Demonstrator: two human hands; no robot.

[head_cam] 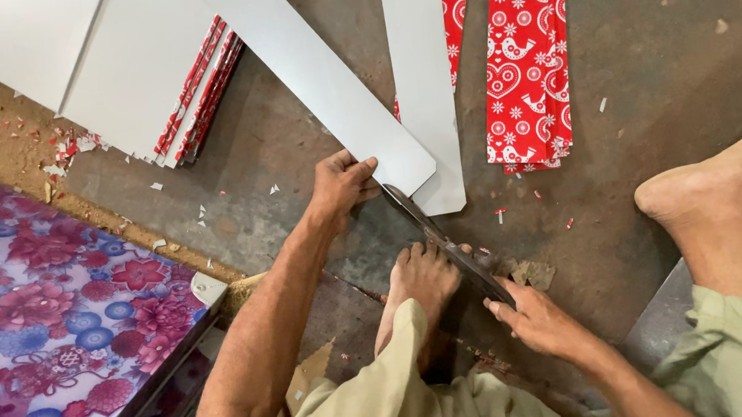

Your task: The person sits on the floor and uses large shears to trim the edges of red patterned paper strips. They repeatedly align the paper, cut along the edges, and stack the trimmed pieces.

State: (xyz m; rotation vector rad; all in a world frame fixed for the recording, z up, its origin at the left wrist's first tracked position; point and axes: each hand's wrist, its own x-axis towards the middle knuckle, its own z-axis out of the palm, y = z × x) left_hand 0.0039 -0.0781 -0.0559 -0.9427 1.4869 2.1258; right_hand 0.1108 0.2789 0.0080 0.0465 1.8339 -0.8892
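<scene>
The bare concrete floor [661,49] takes up most of the view, and everything below is placed relative to the large metal shears [451,251] lying on it near the middle. Far to the left of the shears runs a floral sheet [42,336] in purple, red and blue, its corner reaching toward them. Up and to the left of the shears lies a stack of white sheets [135,68] with red patterned edges showing beneath. Above and to the right of the shears sits a pile of red patterned strips [526,61] with white hearts and birds.

A long white strip [325,87] slants down from the top to end right at the blade tip of the shears, and a second white strip [422,79] lies just beside it, its cut corner just above the blades.

The left hand [340,184] pinches the near end of the long white strip, fingers curled over its edge, beside the blade tip. The right hand [537,319] closes around the lower handle of the shears. A bare foot [418,285] presses on the shears' other handle, touching them from the left. Another bare foot [710,197] rests well to the right of the shears. Small paper scraps [529,273] lie just right of the blades.
</scene>
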